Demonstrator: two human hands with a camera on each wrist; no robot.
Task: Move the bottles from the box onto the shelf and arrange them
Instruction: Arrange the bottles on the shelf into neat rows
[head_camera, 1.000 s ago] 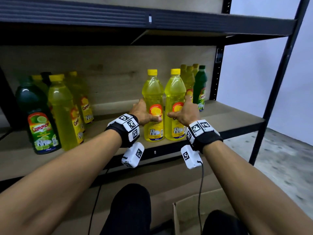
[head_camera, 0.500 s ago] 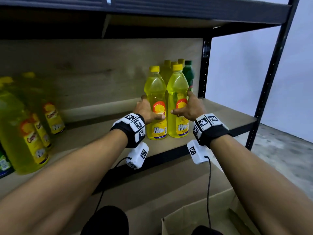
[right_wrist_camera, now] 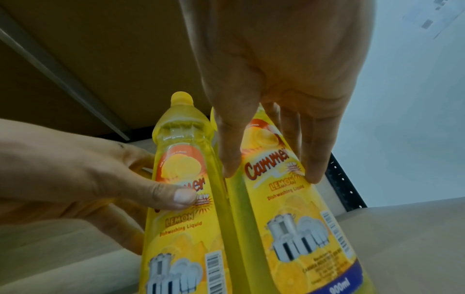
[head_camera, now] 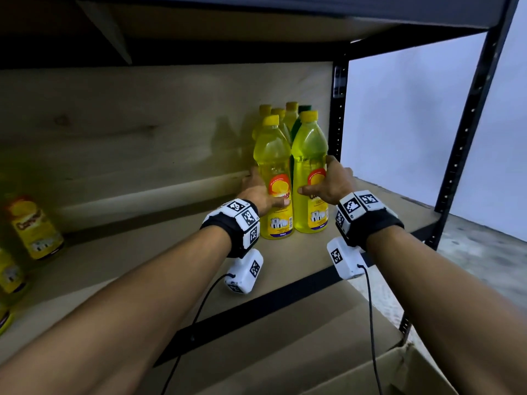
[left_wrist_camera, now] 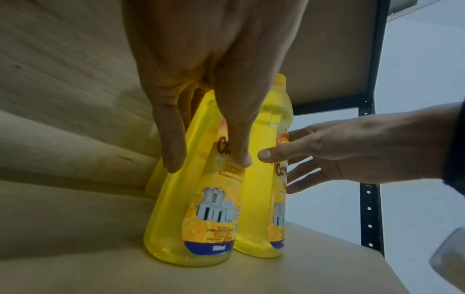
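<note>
Two yellow lemon dish-liquid bottles stand upright side by side on the wooden shelf point(head_camera: 159, 252). My left hand point(head_camera: 261, 192) grips the left bottle point(head_camera: 275, 172), thumb on its front label and fingers round its far side. My right hand point(head_camera: 328, 183) grips the right bottle point(head_camera: 309, 155) the same way. The left wrist view shows the left hand point(left_wrist_camera: 207, 163) on the left bottle point(left_wrist_camera: 201, 208). In the right wrist view the right hand point(right_wrist_camera: 271, 173) clasps the right bottle point(right_wrist_camera: 289, 208). Directly behind them stand several more yellow bottles point(head_camera: 278, 114) and a green one point(head_camera: 296, 126).
Blurred yellow bottles point(head_camera: 37, 226) stand at the shelf's far left. A black rear post point(head_camera: 339, 109) rises beside the bottle group and a front post point(head_camera: 462, 155) at the shelf's right corner. An upper shelf point(head_camera: 256, 21) hangs overhead. An open cardboard box point(head_camera: 405, 363) sits below right.
Both hands have slid the two bottles to the right and back until they stand right in front of the group by the rear post. The view has swung right with them.
</note>
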